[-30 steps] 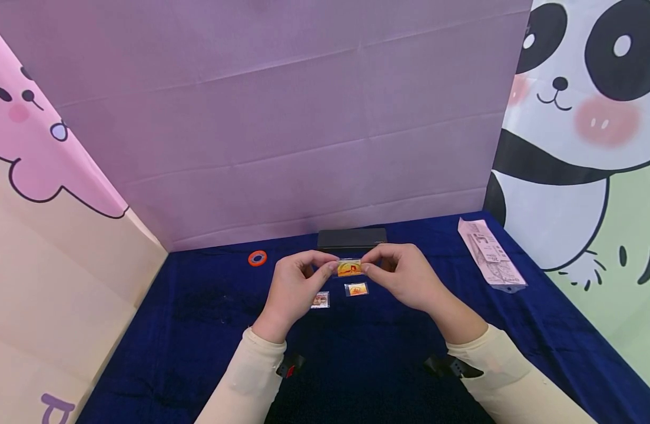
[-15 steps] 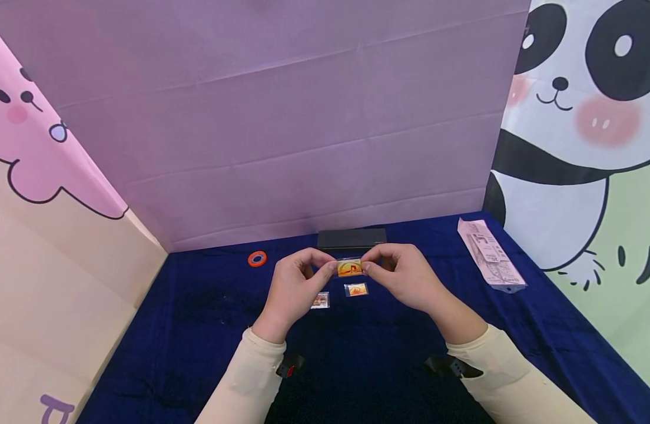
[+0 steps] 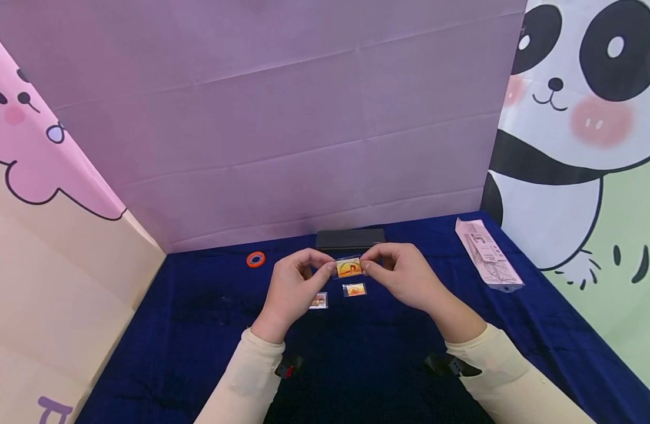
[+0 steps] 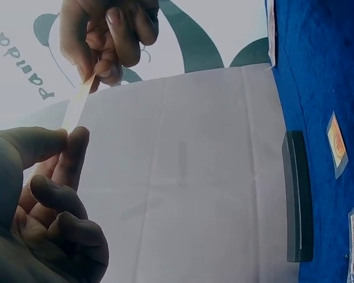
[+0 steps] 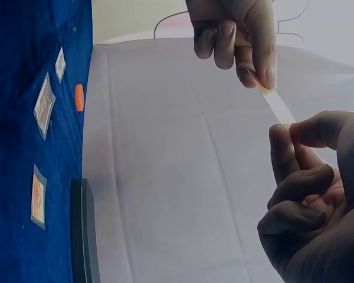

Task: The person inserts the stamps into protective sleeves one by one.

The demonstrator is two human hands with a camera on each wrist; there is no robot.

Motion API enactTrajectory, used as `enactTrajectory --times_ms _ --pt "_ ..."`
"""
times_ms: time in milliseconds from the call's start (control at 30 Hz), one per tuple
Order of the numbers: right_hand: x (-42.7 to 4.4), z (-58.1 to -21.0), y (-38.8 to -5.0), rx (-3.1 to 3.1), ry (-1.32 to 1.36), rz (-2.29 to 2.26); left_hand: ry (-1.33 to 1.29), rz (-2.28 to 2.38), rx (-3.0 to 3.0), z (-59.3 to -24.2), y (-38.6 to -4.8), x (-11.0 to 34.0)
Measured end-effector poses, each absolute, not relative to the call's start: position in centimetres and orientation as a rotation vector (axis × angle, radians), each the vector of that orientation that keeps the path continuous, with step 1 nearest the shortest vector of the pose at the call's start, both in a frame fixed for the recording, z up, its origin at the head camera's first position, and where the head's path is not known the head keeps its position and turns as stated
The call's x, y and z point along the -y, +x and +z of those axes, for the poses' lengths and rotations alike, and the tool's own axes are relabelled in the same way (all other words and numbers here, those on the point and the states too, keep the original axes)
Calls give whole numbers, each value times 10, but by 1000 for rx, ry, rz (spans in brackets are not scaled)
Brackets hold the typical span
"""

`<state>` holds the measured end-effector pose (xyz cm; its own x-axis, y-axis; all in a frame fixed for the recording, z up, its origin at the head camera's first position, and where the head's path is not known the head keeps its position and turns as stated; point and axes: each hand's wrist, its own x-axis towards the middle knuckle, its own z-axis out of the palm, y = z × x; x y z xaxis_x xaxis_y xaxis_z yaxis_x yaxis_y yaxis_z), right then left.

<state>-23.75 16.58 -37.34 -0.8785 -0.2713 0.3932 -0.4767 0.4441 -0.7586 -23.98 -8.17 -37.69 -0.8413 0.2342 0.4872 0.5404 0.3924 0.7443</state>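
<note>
A small yellow-orange picture in a clear sleeve, stamp-like (image 3: 348,268), is stretched between my two hands above the blue cloth. My left hand (image 3: 293,288) pinches its left edge between thumb and index finger. At the opposite edge, the thumb and forefinger of my right hand (image 3: 407,278) pinch it too. Both wrist views show it nearly edge-on, as a thin pale strip. Below it on the cloth lies an orange sleeved picture (image 3: 354,290). A reddish-brown sleeved one (image 3: 319,301) is partly covered by my left hand. The right wrist view shows another small sleeved piece (image 5: 60,63) farther left.
A flat black case (image 3: 350,238) lies behind the hands, near the purple backdrop (image 3: 304,118). To the left is an orange ring-shaped roll (image 3: 255,259). A pink printed packet (image 3: 488,253) rests at the right on the blue cloth (image 3: 198,341).
The sleeved picture tilts slightly more face-up toward the head camera. Both hands keep their pinch in nearly the same place; the whole head view has shifted slightly.
</note>
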Motion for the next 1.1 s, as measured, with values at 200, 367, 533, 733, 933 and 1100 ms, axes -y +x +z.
enactTrajectory --times_ms 200,367,533,733,933,1100 --pt "-168 -373 -240 2493 641 1399 -681 -1429 2346 -379 -243 81" --pt "-172 -375 -243 2501 601 1394 -637 -1417 2364 -383 -250 79" --pt "-175 -378 -249 2499 572 1394 -611 -1413 2380 -390 -260 75" --pt "-183 -384 -259 2485 535 1384 -611 -1433 2410 -396 -270 68" --pt "-192 -389 -267 2497 483 1349 -603 -1403 2460 -402 -280 58" --pt "-202 -395 -276 2498 411 1321 -568 -1410 2507 -410 -288 48"
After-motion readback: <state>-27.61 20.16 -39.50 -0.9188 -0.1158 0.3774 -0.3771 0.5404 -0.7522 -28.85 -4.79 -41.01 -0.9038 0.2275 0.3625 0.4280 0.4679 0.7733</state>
